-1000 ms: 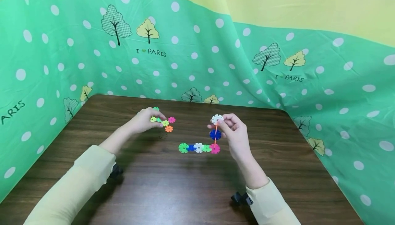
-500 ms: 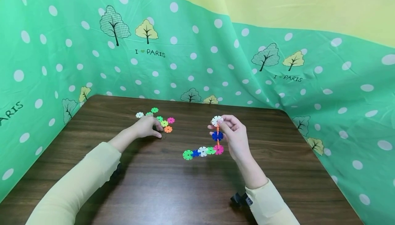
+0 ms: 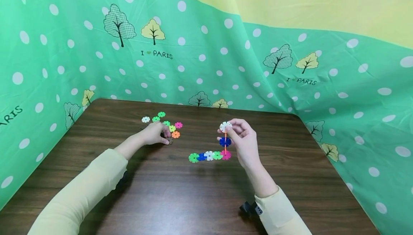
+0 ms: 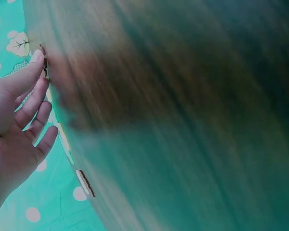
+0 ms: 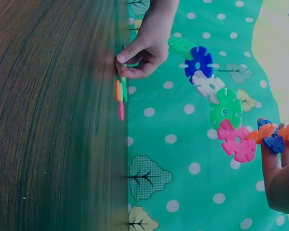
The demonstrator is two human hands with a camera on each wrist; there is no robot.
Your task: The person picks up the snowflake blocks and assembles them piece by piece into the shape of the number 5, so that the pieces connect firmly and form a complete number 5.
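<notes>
My right hand (image 3: 246, 140) pinches a white snowflake disc (image 3: 225, 126) at the top of a linked chain held above the table. Below it run an orange disc seen edge-on, a blue disc (image 3: 225, 141), more orange and a pink disc (image 3: 226, 155). From the pink one the chain extends left through green, white and blue to a green end disc (image 3: 193, 157). My left hand (image 3: 151, 133) is low over the table, thumb and index finger on the edges of a dark brown disc (image 4: 45, 60), beside the loose discs.
Loose discs lie around the left hand: white (image 3: 146, 119), green (image 3: 161, 114), yellow-green (image 3: 172, 128), pink (image 3: 178, 125) and orange (image 3: 175, 134). The brown wooden table (image 3: 180, 199) is bordered by a green polka-dot cloth (image 3: 200, 70).
My left hand has moved from above the loose discs down to the brown disc, uncovering the white and green ones. The right hand stays nearly in place; the chain has swung slightly.
</notes>
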